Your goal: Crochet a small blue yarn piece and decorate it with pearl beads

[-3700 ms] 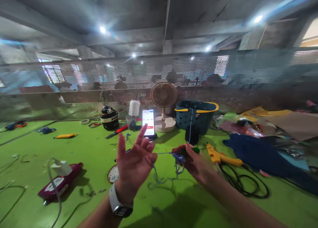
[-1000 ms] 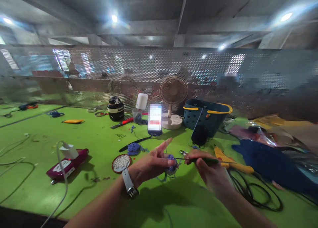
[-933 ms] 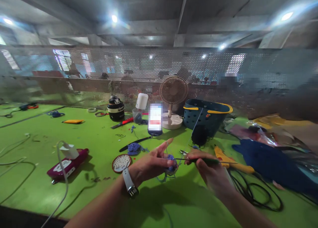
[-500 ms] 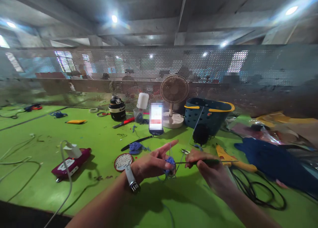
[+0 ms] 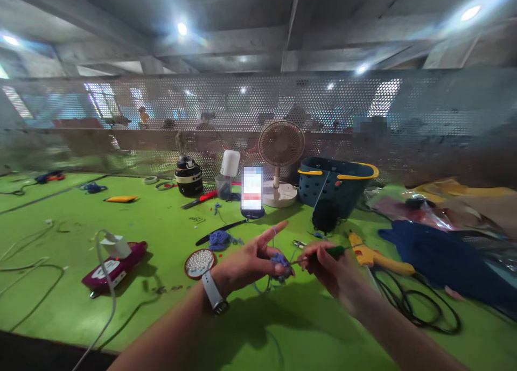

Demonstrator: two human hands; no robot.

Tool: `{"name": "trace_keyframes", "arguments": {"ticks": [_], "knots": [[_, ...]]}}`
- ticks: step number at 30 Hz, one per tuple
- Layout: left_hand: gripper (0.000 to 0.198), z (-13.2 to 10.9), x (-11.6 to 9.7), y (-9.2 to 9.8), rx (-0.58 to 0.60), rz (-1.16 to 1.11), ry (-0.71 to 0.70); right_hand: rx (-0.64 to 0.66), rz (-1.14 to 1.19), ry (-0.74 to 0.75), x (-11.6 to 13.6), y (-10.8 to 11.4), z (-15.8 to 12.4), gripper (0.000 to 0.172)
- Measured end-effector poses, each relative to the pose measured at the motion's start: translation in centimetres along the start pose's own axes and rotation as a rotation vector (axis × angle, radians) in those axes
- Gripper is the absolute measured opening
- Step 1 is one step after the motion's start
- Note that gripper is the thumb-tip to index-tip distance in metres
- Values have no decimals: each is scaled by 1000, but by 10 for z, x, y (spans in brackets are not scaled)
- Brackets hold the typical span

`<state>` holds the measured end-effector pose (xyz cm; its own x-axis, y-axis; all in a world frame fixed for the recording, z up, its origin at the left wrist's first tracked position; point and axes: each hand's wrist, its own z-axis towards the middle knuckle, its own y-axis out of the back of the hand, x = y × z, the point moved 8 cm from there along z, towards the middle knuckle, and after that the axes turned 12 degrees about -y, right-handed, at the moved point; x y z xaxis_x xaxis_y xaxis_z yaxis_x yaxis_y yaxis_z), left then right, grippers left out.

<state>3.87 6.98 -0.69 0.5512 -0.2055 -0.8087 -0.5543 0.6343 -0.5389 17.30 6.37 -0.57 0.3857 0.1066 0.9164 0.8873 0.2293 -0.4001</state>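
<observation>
The left hand, index finger extended, pinches a blue-purple yarn piece at the frame's lower center while the right hand grips a green-handled tool pointed at it. White beads lie in a red-rimmed dish, left of center.

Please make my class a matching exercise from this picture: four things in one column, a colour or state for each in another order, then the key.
1. Left hand
2. Basket
3. Right hand
4. Round dish

A. Grips a green-handled tool
B. Full of white beads
C. Dark blue-green with yellow handles
D. Holds a purple yarn piece

Right pairs: 1-D, 2-C, 3-A, 4-B
</observation>
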Motion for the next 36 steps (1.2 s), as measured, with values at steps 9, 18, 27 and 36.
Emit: {"name": "trace_keyframes", "arguments": {"ticks": [9, 18, 27, 36], "knots": [[103, 2, -13, 0, -183, 232, -255, -132, 319, -159, -18, 3, 6, 29], [100, 0, -16, -3, -240, 282, -243, -219, 263, -71, -14, 8, 2, 28], [88, 0, -16, 2, -286, 257, -264, -220, 120, 25, -2, 8, 1, 28], [90, 0, -16, -1, -325, 276, -243, -111, -485, 502, 23, -10, -16, 14]]}}
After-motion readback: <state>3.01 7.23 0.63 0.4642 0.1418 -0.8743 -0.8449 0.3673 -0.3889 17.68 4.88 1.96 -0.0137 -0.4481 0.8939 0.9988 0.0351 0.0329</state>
